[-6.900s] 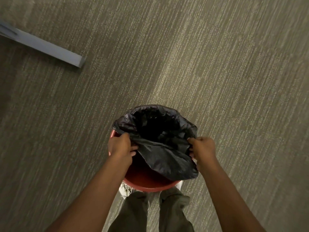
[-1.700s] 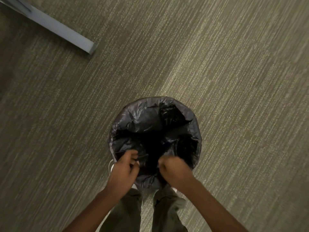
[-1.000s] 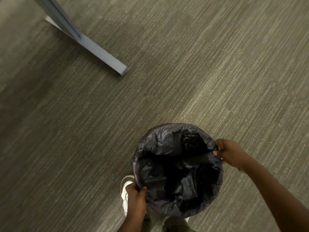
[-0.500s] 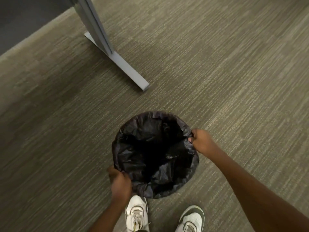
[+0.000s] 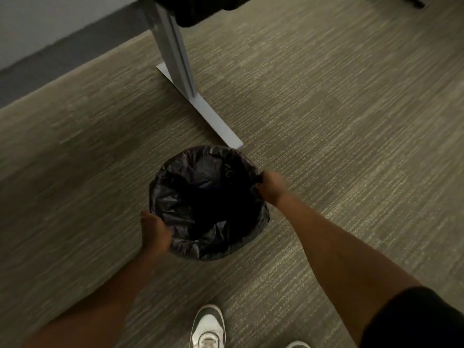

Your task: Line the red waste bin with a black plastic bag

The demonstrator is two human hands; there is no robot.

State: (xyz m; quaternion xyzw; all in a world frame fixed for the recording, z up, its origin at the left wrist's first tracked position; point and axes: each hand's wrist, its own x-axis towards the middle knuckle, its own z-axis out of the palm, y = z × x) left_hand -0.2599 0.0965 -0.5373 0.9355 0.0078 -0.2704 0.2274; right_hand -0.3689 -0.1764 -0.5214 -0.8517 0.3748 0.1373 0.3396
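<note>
The black plastic bag (image 5: 200, 192) lies open inside the round waste bin and is folded over its whole rim, so the red of the bin is hidden. The bin stands on the carpet in the middle of the view. My left hand (image 5: 154, 233) grips the bag-covered rim at the near left. My right hand (image 5: 272, 185) grips the rim at the right side, fingers closed on the plastic.
A grey metal desk leg with a flat foot (image 5: 200, 106) stands just behind the bin, its tip almost touching the rim. A dark desk underside (image 5: 206, 8) is above. A wall base (image 5: 50, 61) runs at the upper left. My white shoe (image 5: 208, 327) is near the bottom edge.
The bag went from half draped to folded over the whole rim. My hands moved from the front of the rim to its left and right sides. The bin now sits closer to the desk foot.
</note>
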